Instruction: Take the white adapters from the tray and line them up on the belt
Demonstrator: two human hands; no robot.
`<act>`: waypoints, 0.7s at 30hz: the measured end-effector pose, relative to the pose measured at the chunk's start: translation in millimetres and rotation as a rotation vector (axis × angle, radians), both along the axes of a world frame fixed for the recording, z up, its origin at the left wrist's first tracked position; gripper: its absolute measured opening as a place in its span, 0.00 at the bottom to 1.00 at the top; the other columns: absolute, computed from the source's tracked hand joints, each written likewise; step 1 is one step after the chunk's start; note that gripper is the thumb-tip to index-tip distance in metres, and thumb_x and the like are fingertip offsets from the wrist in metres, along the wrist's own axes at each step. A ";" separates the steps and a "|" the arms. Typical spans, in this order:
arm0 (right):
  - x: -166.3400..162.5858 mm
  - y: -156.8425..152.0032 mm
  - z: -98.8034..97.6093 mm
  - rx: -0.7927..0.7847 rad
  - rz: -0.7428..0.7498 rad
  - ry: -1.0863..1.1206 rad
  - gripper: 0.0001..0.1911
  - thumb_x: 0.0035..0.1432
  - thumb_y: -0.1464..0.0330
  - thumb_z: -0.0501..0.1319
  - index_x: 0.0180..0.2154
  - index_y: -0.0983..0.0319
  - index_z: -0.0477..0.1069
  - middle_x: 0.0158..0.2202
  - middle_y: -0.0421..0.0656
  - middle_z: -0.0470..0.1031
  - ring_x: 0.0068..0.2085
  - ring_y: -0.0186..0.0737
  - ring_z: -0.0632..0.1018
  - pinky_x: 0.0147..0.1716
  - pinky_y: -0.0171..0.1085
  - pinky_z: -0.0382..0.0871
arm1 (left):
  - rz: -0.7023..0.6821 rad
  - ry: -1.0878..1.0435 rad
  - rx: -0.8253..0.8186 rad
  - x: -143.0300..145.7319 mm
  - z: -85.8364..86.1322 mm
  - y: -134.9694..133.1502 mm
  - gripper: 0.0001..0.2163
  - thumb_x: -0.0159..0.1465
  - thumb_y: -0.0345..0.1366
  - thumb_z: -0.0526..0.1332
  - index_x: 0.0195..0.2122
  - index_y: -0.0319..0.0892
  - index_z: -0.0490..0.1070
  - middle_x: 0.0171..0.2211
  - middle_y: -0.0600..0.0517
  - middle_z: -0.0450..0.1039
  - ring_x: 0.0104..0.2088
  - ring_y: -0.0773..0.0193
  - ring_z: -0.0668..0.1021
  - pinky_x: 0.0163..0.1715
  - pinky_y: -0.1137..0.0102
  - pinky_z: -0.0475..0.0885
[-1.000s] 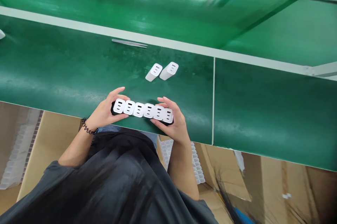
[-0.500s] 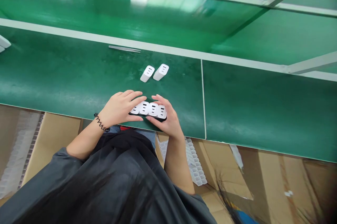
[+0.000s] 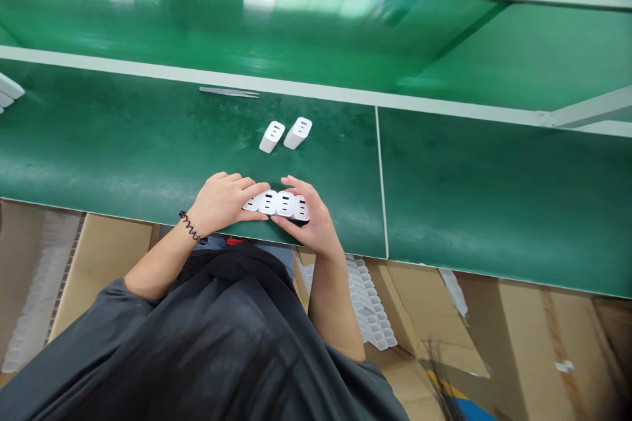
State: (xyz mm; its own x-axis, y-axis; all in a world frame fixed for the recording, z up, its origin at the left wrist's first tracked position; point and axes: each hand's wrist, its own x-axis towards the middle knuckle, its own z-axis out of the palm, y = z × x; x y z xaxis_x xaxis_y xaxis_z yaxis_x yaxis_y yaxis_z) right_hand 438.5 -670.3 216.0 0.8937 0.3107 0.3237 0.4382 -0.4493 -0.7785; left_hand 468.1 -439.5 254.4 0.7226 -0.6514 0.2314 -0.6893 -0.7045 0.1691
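Note:
Several white USB chargers (image 3: 285, 203) stand in a tight row near the front edge of the green table, their port faces up. My left hand (image 3: 223, 202) is closed round the row's left end, thumb on the near side and fingers over the far side, partly hiding the end charger. At the right end, my right hand (image 3: 313, 220) grips the row between the thumb in front and fingers behind. Farther back, two more chargers stand side by side, a left one (image 3: 271, 137) and a right one (image 3: 297, 133).
Metal tweezers (image 3: 230, 92) lie by the pale rail at the table's back. White objects (image 3: 8, 91) sit at the far left edge. Below the table are cardboard boxes (image 3: 106, 269) and white plastic trays (image 3: 372, 306). A pale seam (image 3: 380, 184) crosses the table on the right.
My left fingers have drawn in closer on the row's left end. My right hand keeps its hold. The whole view has shifted slightly.

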 end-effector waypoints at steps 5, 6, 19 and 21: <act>-0.5 0.0 0.4 0.015 0.009 -0.052 0.32 0.59 0.64 0.68 0.62 0.54 0.60 0.55 0.48 0.73 0.49 0.47 0.78 0.50 0.50 0.75 | -0.044 -0.058 -0.025 -0.5 -1.7 2.1 0.24 0.63 0.59 0.61 0.50 0.45 0.73 0.41 0.53 0.80 0.33 0.61 0.77 0.32 0.65 0.62; -0.8 -0.1 0.5 0.010 0.011 -0.061 0.31 0.59 0.65 0.68 0.61 0.53 0.62 0.53 0.47 0.74 0.50 0.47 0.78 0.50 0.49 0.75 | -0.053 -0.068 -0.028 -0.7 -2.0 2.7 0.24 0.64 0.59 0.59 0.50 0.46 0.73 0.41 0.53 0.80 0.33 0.61 0.77 0.32 0.65 0.62; 0.4 1.2 0.9 -0.035 -0.023 -0.110 0.23 0.59 0.62 0.67 0.55 0.54 0.67 0.49 0.47 0.76 0.47 0.48 0.78 0.46 0.48 0.76 | -0.110 -0.121 -0.112 0.7 0.4 12.9 0.25 0.67 0.60 0.54 0.52 0.46 0.73 0.46 0.53 0.80 0.35 0.66 0.78 0.35 0.67 0.65; 0.2 0.9 0.9 -0.029 -0.032 -0.132 0.23 0.59 0.63 0.68 0.55 0.54 0.67 0.49 0.47 0.76 0.47 0.48 0.78 0.45 0.48 0.76 | -0.106 -0.122 -0.112 0.8 1.2 13.5 0.25 0.67 0.60 0.54 0.53 0.46 0.73 0.46 0.53 0.80 0.35 0.66 0.78 0.35 0.67 0.65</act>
State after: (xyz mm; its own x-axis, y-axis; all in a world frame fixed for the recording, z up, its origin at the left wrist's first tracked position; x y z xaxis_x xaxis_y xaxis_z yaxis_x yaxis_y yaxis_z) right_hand 438.6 -669.4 216.9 0.8535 0.2941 0.4303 0.5212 -0.4861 -0.7015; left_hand 469.0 -426.1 255.5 0.6132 -0.6877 0.3887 -0.7790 -0.6082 0.1529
